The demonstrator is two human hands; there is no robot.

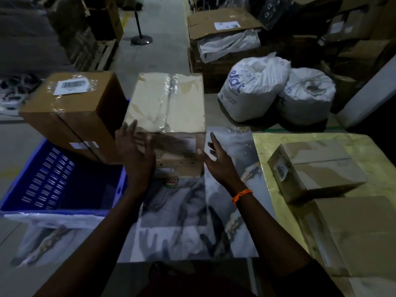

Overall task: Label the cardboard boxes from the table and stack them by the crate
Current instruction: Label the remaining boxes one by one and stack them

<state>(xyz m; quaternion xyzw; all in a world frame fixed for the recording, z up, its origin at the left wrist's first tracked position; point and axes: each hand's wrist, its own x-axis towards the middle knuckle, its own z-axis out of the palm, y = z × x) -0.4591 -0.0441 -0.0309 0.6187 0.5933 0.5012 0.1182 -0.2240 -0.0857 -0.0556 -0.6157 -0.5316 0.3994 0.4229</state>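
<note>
Step in hand, my read: stacking phase. Both hands are at the pale-topped box, which sits on a marbled sheet just beside the blue crate, well apart from the table on the R. Left hand is over the box's front-left face, fingers straight + spread; motion blur, so can't tell if it's touching. Right hand is by the front-right corner, fingers spread, nothing pinched; thumb tip is near the box edge, contact unclear. Brown box w/ barcode label taped on top sits tilted at the crate's far rim, next to the pale one. On the table are a small box w/ sticker on its side and a large box, partly cut off by the frame edge. Next move prob: square up the pale box or let go, then reach R for a table box, which needs a label before stacking. Hard to see: scene is v. dim. No label shows on the pale top; a light patch on the front face is maybe one, too blurred. Round logo is below the front face; separate lower box or same carton, can't tell. Crate interior is too dark to read. White sacks in bg.
</note>
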